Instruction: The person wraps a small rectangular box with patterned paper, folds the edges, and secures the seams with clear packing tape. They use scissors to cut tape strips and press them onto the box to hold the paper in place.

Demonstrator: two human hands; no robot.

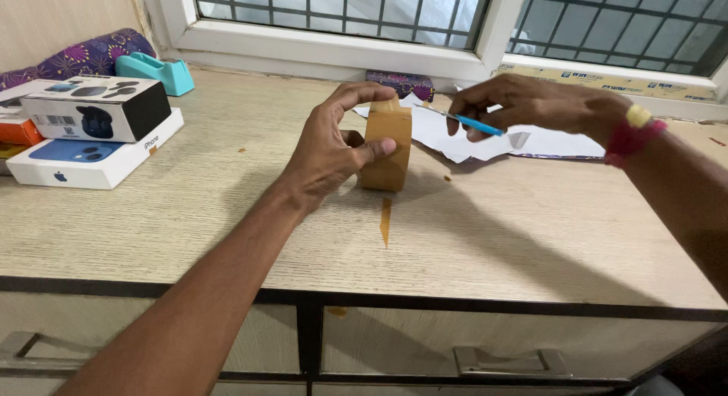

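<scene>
My left hand (334, 149) grips a roll of brown packing tape (387, 149) that stands on edge on the wooden table (493, 237), thumb pressed on its face and fingers over its top. My right hand (523, 104), with a red and yellow band at the wrist, holds a thin blue cutter (474, 124) whose tip points at the top of the roll. A short strip of brown tape (385, 221) lies stuck on the table just in front of the roll.
White paper sheets (531, 142) lie behind the roll. At the left stand stacked product boxes (91, 127), a teal tape dispenser (158, 71) and a patterned purple roll (83, 58). A barred window (455, 9) runs along the back. Drawers with handles (500, 362) sit below the table edge.
</scene>
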